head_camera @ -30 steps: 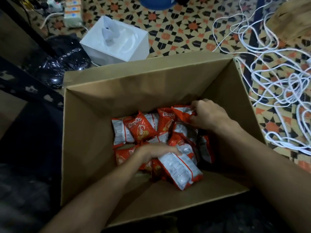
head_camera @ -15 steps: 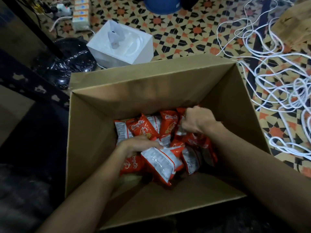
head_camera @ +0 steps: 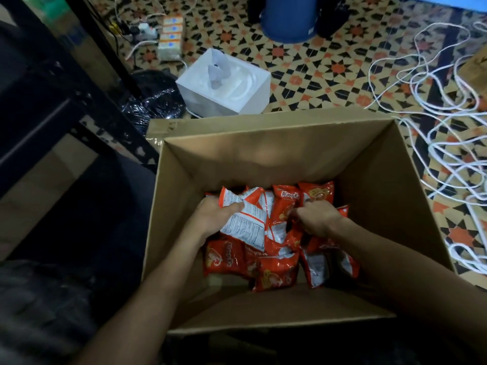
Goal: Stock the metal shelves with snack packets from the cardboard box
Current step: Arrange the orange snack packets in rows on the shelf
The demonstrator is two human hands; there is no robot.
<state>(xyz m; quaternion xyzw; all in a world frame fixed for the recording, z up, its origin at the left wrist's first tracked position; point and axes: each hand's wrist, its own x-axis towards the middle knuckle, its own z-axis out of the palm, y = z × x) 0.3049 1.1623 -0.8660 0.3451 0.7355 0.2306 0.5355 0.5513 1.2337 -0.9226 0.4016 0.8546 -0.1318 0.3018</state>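
Note:
An open cardboard box (head_camera: 263, 151) stands on the floor below me. Several red-and-white snack packets (head_camera: 279, 275) lie in a heap at its bottom. My left hand (head_camera: 213, 217) is down in the box and grips a packet (head_camera: 247, 219) turned with its white printed back up, thumb across it. My right hand (head_camera: 316, 218) is curled into the heap just to the right and pinches the top of red packets (head_camera: 287, 214) there. What its fingers hold underneath is hidden.
The dark metal shelf frame (head_camera: 66, 83) stands at the left. A white tissue box (head_camera: 224, 85) and a black plastic bag (head_camera: 155, 98) lie beyond the box. Tangled white cable (head_camera: 448, 133) covers the patterned floor at the right. A blue bucket (head_camera: 288, 17) stands far back.
My left hand has shifted up to the far left of the heap with a packet in it. My right hand came down and left toward the middle, gathering packets.

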